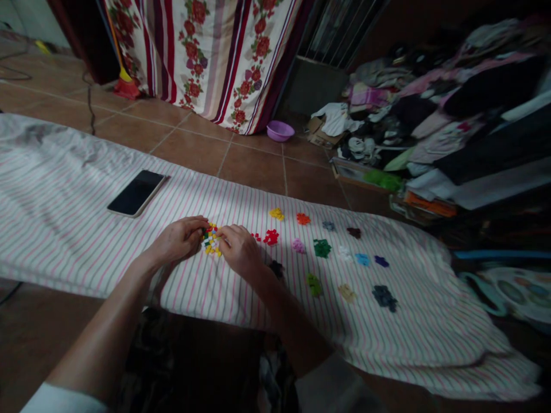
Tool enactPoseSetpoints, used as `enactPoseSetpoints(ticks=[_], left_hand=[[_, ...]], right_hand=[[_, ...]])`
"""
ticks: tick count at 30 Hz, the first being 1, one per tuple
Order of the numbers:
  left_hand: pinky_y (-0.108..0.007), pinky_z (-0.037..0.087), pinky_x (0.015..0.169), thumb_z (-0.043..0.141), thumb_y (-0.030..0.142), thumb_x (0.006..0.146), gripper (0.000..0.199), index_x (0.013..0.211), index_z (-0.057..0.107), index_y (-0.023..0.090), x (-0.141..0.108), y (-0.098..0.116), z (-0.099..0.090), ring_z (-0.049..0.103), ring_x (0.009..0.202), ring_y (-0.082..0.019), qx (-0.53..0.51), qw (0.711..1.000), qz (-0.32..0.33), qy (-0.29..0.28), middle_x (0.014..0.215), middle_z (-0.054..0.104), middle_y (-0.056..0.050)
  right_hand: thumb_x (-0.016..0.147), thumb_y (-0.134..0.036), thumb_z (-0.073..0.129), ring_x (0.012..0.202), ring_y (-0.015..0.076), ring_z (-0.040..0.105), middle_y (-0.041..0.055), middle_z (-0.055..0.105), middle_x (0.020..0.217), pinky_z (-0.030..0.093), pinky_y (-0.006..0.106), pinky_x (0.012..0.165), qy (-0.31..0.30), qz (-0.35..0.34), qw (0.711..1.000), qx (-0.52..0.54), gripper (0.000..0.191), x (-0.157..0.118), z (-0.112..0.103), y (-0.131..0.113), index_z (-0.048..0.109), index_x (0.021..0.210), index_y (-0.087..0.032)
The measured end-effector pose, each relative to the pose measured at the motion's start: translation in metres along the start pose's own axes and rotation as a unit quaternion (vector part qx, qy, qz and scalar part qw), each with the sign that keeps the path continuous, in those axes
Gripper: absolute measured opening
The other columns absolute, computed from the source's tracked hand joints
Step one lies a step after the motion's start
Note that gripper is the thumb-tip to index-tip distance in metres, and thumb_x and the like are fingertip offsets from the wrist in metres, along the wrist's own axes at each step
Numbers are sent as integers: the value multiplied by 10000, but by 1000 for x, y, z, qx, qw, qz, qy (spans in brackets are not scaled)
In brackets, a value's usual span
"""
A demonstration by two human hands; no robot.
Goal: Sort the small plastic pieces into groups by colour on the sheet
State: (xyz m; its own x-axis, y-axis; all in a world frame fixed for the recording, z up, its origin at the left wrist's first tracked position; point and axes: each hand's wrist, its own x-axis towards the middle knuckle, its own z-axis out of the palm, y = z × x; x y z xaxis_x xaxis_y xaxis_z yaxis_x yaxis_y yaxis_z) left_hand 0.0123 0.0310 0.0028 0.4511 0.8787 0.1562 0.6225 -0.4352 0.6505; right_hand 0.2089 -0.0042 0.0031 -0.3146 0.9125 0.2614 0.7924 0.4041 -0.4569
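Note:
A mixed pile of small coloured pieces (212, 245) lies on the striped cloth (193, 189). My left hand (178, 238) touches the pile's left edge, its fingers bent together; whether they pinch a piece is too small to tell. At the pile's right side is my right hand (241, 249), fingers curled and fingertips hidden among the pieces. Right of it lie separate one-colour heaps, among them red (271, 237), yellow (276, 214), orange (303, 218), pink (298, 245), dark green (322, 248), light green (314, 284) and dark grey (384, 297).
A phone (138, 193) lies on the cloth to the left. Beyond the cloth are a purple bowl (280, 131), a red broom (126, 87) and a flowered curtain (206, 57). Piled clothes (422, 109) fill the right back.

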Motion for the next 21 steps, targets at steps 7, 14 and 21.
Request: enactPoseSetpoints(ticks=[7,14,21], left_hand=[[-395,470,1037,355,325,902,415,1130,662,165,1,3,2,599,1161,-201,49,999,11,3,1286,626,-96],[-583,264,1160,427,292,940,265,1134,596,230,-4,1,30,402,1365,-243,148,965,188,106,1239,636,-63],[-685,211,1126,410,185,913,201,1065,543,182,-34,4,52,117,1477,-334,267,944,105,162,1425,467,-166]], right_hand=[[886,-137,499,894,179,557,48,649,902,428,311,839,20,-14,1000,17,265,-7,-5,8,705,1037,-208],[870,-124,493,891,187,559,53,635,884,450,318,829,58,-25,998,14,285,-11,-27,8,716,1022,-216],[856,-207,474,824,179,621,69,677,887,511,308,764,193,68,973,105,251,-75,-69,34,714,930,-204]])
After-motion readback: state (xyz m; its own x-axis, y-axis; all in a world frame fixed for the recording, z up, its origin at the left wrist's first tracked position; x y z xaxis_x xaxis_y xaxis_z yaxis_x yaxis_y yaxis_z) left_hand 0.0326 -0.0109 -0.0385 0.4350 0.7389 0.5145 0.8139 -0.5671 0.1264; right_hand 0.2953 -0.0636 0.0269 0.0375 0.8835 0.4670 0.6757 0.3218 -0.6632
